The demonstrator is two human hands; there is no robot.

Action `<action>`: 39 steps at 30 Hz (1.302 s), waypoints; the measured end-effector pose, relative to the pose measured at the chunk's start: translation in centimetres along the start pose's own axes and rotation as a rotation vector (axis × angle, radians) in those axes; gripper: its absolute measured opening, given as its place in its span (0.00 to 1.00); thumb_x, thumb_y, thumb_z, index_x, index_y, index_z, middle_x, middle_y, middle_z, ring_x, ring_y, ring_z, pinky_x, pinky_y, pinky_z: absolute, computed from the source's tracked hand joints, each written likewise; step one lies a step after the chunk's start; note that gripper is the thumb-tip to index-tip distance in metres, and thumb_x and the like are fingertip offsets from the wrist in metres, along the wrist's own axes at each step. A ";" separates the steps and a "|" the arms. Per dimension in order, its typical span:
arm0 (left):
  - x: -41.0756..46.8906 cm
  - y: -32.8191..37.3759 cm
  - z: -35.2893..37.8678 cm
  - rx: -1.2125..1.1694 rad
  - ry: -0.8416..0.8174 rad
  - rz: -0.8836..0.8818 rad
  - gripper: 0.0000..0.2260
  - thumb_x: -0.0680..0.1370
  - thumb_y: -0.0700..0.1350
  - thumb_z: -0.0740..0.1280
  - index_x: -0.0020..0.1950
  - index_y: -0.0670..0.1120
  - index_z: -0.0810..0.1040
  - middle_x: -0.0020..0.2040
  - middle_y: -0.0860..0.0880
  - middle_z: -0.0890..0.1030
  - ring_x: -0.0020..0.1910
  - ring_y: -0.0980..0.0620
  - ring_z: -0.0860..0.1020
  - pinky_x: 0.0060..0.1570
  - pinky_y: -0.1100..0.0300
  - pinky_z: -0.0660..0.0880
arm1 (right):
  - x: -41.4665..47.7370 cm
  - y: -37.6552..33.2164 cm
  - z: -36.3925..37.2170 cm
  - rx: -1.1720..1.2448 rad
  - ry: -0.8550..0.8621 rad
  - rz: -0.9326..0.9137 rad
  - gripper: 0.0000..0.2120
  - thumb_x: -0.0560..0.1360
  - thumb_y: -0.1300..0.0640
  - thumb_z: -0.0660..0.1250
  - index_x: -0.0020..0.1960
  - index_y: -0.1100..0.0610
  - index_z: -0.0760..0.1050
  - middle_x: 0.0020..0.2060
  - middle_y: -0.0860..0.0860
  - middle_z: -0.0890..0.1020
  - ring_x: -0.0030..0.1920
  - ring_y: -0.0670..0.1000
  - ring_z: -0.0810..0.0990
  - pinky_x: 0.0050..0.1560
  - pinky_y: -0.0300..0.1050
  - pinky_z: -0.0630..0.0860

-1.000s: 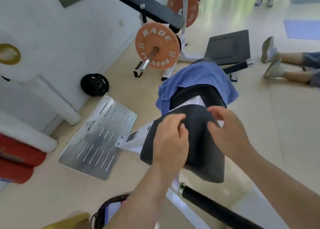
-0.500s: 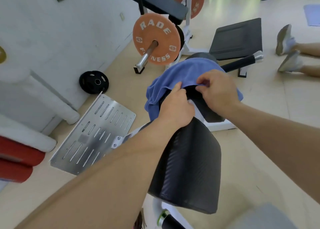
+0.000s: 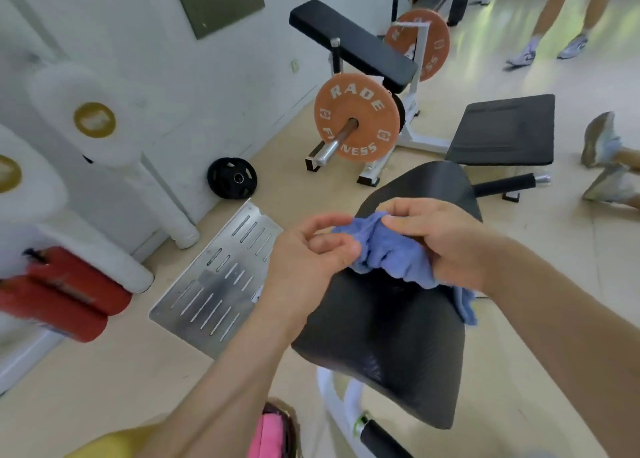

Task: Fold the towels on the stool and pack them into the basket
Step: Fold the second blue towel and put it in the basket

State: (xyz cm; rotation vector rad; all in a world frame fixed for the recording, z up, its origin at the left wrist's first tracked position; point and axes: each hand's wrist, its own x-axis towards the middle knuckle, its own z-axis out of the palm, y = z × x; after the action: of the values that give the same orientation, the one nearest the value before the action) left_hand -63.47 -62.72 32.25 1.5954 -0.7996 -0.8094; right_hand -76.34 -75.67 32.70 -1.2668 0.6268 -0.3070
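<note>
A blue towel (image 3: 398, 253) is bunched up between my hands above the black padded stool seat (image 3: 388, 336). My right hand (image 3: 440, 239) grips the towel's right side, and a loose end hangs down past my wrist. My left hand (image 3: 311, 253) pinches the towel's left edge with thumb and fingers. At the bottom edge a dark woven basket (image 3: 277, 430) shows, with something pink inside; my left forearm hides part of it.
A perforated metal plate (image 3: 214, 281) lies on the floor to the left. Beyond stand a barbell with an orange weight plate (image 3: 356, 118), a black bench (image 3: 353, 45) and a black pad (image 3: 505, 128). Red rolls (image 3: 59, 295) lie far left. Other people's feet (image 3: 606, 159) are at right.
The blue towel lay draped over the far end of the stool; both hands took hold of it and pulled it off, and it is now bunched between them over the seat.
</note>
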 end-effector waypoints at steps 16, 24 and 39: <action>-29.8 11.4 -35.6 0.079 -0.319 -0.245 0.14 0.61 0.52 0.80 0.39 0.48 0.81 0.34 0.44 0.80 0.31 0.51 0.76 0.32 0.63 0.73 | -12.7 -13.2 35.7 -0.913 -0.576 0.020 0.09 0.71 0.62 0.73 0.51 0.54 0.83 0.39 0.47 0.85 0.39 0.43 0.81 0.43 0.34 0.75; -45.0 5.7 -50.9 0.688 -0.008 -0.328 0.07 0.68 0.38 0.65 0.37 0.50 0.73 0.30 0.53 0.78 0.32 0.52 0.73 0.35 0.59 0.70 | -12.8 -7.4 51.2 -1.564 -0.273 -0.273 0.07 0.73 0.58 0.67 0.42 0.49 0.83 0.30 0.46 0.77 0.37 0.51 0.75 0.34 0.42 0.71; -41.6 -8.4 -72.3 1.051 0.586 -0.507 0.03 0.75 0.46 0.65 0.42 0.51 0.75 0.38 0.49 0.79 0.42 0.43 0.77 0.38 0.55 0.72 | 4.7 3.6 57.0 -0.678 0.239 0.243 0.13 0.74 0.73 0.54 0.39 0.61 0.73 0.37 0.58 0.74 0.37 0.59 0.75 0.23 0.47 0.79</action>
State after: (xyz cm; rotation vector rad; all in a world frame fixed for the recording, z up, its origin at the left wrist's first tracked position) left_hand -24.28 11.19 37.99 2.8661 -0.3665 -0.1577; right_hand -39.21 -32.28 37.37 -1.7901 1.1407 -0.0349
